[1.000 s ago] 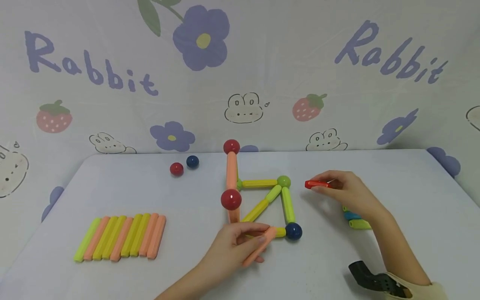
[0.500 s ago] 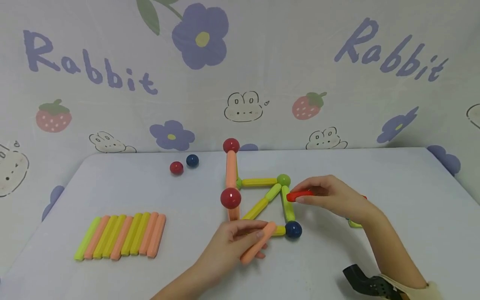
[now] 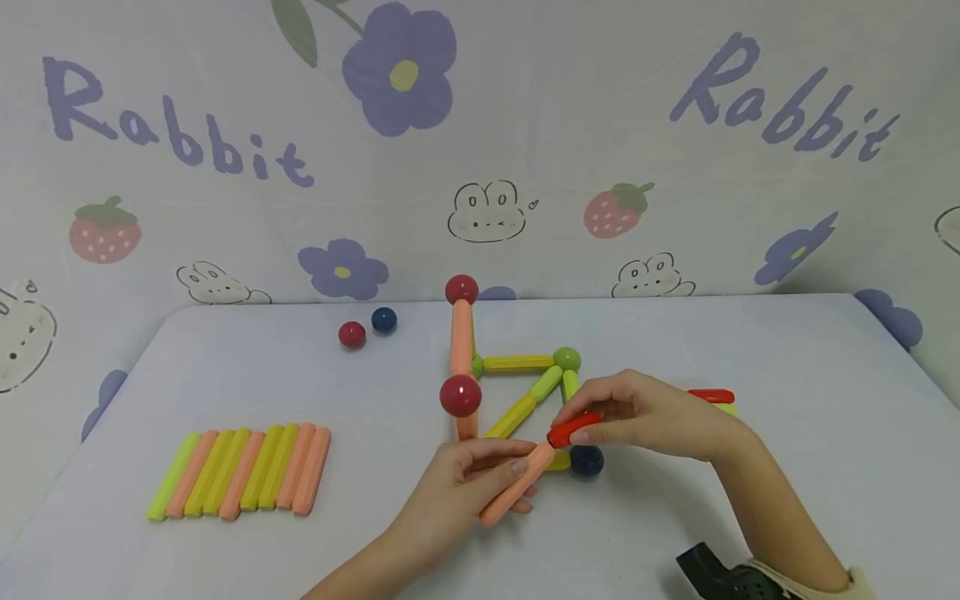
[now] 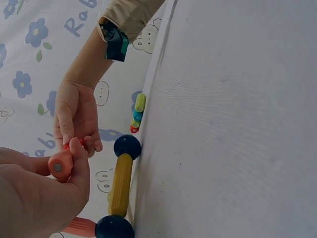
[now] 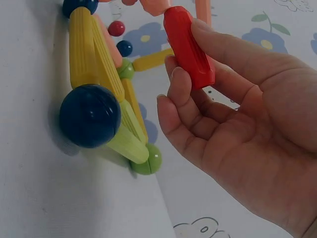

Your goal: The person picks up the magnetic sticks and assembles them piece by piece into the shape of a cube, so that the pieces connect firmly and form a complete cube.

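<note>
Left hand [image 3: 459,485]: we're pinching pink stick [image 3: 516,488], long axis slanting forward-right. Right hand [image 3: 652,417]: we're pinching red stick [image 3: 573,430], its left end meeting pink stick's tip between hands. Nearest blue ball [image 3: 587,462] lying closer to right hand.

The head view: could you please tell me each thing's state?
Left hand: pinches orange stick
Right hand: pinches red stick
Orange stick: raised, end against red stick
Red stick: raised, slanting
Ball-and-stick frame: joined, standing
Loose red ball: resting
Loose blue ball: resting
Left row: lying side by side
Right row: partly hidden
</note>
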Demonstrator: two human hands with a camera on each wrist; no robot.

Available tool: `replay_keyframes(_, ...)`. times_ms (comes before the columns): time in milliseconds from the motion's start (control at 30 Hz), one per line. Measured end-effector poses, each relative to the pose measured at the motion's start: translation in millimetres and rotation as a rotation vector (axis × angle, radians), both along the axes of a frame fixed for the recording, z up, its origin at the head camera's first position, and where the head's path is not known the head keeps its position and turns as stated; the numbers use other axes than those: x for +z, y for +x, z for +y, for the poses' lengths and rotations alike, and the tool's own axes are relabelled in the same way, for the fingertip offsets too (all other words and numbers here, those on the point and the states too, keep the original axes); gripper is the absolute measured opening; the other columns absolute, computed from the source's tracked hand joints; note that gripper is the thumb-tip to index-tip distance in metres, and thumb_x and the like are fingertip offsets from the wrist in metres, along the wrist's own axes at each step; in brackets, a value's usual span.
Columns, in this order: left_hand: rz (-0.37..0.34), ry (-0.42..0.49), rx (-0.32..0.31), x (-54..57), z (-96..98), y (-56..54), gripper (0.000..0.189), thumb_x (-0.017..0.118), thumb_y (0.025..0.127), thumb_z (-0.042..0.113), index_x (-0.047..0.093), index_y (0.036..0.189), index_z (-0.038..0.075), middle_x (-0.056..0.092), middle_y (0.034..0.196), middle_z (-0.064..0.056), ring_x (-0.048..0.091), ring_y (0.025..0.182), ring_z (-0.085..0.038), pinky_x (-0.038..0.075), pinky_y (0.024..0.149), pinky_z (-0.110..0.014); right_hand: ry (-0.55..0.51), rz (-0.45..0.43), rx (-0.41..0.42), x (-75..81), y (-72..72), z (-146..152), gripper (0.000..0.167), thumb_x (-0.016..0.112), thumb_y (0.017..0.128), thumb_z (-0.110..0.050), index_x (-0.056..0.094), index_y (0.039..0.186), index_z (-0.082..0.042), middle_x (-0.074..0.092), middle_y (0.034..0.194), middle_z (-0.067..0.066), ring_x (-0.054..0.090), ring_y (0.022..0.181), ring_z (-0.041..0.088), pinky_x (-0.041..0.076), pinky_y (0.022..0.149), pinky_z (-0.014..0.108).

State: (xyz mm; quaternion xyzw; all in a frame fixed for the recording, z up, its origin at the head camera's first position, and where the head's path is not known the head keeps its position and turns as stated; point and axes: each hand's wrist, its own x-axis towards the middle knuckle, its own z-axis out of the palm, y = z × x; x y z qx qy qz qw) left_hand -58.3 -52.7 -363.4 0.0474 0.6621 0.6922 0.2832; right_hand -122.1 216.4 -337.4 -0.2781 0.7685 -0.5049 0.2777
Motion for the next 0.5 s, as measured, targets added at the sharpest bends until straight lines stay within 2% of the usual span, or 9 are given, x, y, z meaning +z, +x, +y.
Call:
replay_keyframes(200, 0.014, -0.001, -0.004, 1.7, -1.3, 0.7, 0.038, 0.062, 0.108, 0.018, 0.064, 0.142, 0.001, 0.075, 0.120, -0.016, 0.078, 0.088, -0.018, 0.062, 0.089, -0.026, 0.036, 0.032, 0.042, 0.9, 1.3, -2.2, 0.022, 0.070, 0.101, -0.011, 0.074, 0.122, -0.004, 0.075, 0.114, 0.009, 0.068, 0.104, 0.020, 0.057, 0.096, 0.029)
replay_keyframes(333, 0.013, 0.000, 0.005, 2.4, -1.4, 0.6, 0.038, 0.063, 0.108, 0.019, 0.065, 0.141, 0.001, 0.075, 0.117, -0.015, 0.078, 0.088, -0.017, 0.062, 0.089, -0.026, 0.077, 0.056, 0.063, 1.5, 3.2, -4.1, 0.021, 0.072, 0.100, -0.014, 0.073, 0.120, -0.007, 0.074, 0.108, 0.005, 0.068, 0.097, 0.021, 0.056, 0.092, 0.032)
replay_keyframes(500, 0.007, 0.019, 0.001, 2.5, -1.9, 1.4, 0.037, 0.061, 0.108, 0.015, 0.064, 0.142, -0.001, 0.074, 0.127, -0.015, 0.078, 0.092, -0.018, 0.062, 0.091, -0.028, 0.084, 0.057, 0.019, 1.2, 4.6, -4.2, 0.021, 0.073, 0.099, -0.014, 0.066, 0.116, -0.004, 0.068, 0.103, 0.005, 0.068, 0.098, 0.025, 0.056, 0.091, 0.032)
